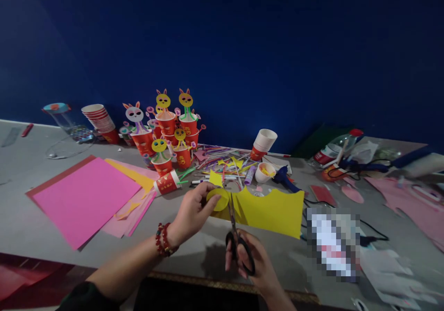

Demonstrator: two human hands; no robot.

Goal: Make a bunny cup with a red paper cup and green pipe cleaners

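Note:
My left hand (194, 211) pinches the left end of a sheet of yellow paper (272, 209), where a round outline shows. In my right hand (255, 258) is a pair of black-handled scissors (233, 225), fingers through the loops. Its blades point away from me and lie against the paper, just right of the round part. Scalloped cuts run along the sheet's far edge. Beyond my left hand lies a small yellow scrap (215, 177). A paper cup (168, 183) rests on its side nearby.
Pink paper sheets (90, 195) lie at left. Behind stand red cups with paper animal heads (163, 100). Pipe cleaners and pens (225, 156) are heaped mid-table. A white cup of scraps (265, 172), a blue glue gun (286, 177) and a plastic bottle (335, 149) sit to the right.

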